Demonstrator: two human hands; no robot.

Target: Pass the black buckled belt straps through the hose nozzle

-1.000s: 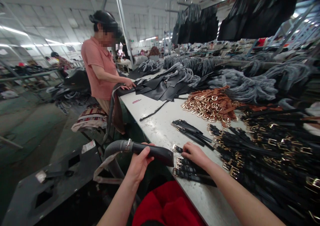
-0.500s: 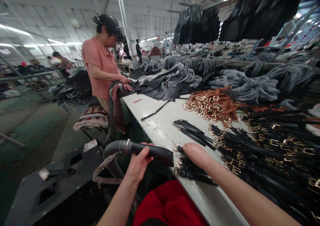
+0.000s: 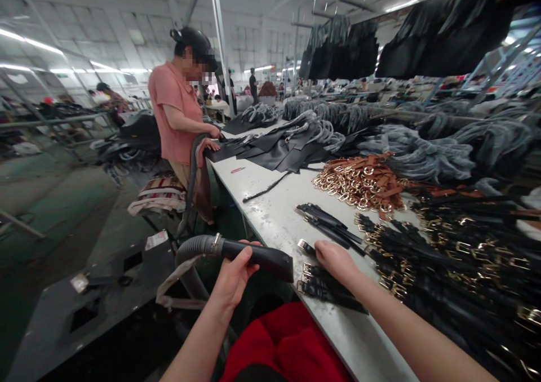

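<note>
My left hand [image 3: 237, 272] is wrapped round a black hose nozzle [image 3: 268, 262], whose flat mouth points right at the table's edge. A ribbed grey hose [image 3: 196, 248] is clamped to its back end. My right hand [image 3: 336, 262] is closed on a short black buckle strap [image 3: 307, 248], its metal buckle sticking out to the left, just above the table [image 3: 270, 216]. Directly below that hand, several black buckle straps [image 3: 325, 291] lie side by side with buckles at the table's near edge. More black straps [image 3: 327, 224] lie just beyond it.
Brown straps with gold rings [image 3: 363, 182] are heaped behind a large pile of black buckle straps [image 3: 448, 269]. Black sheets [image 3: 279, 151] and wrapped grey cords [image 3: 418, 148] cover the far table. A co-worker in a pink shirt [image 3: 175, 111] stands at the left edge; a dark machine [image 3: 101, 309] is lower left.
My right hand has shifted slightly to the right, and the strap's buckle in it has tilted up. The left hand keeps the nozzle in place. The whole view has moved a little.
</note>
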